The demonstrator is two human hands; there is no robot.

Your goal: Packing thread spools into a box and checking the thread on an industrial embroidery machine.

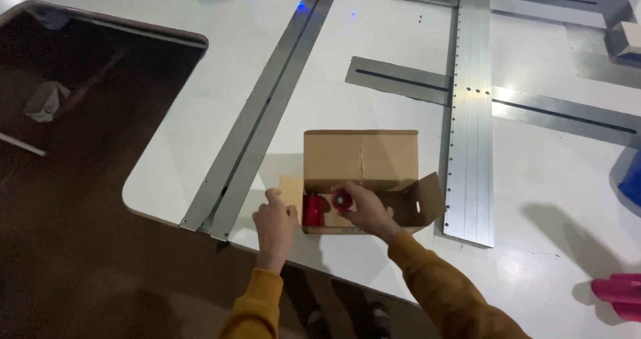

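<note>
Head view looks down at two arms in mustard-yellow sleeves near the bottom centre of the frame. Left hand (275, 219) is curled at the left flap of an open cardboard box (361, 158), touching the flap edge; whether it grips it cannot be told. Right hand (361, 207) reaches into the box, fingers closed around a small red round object (342, 201). Another red piece (312, 209) lies inside the box just left of it. Beyond, the white counter (220, 58) carries long metal rails (471, 112). Pink items (617, 292) sit at the lower right edge
</note>
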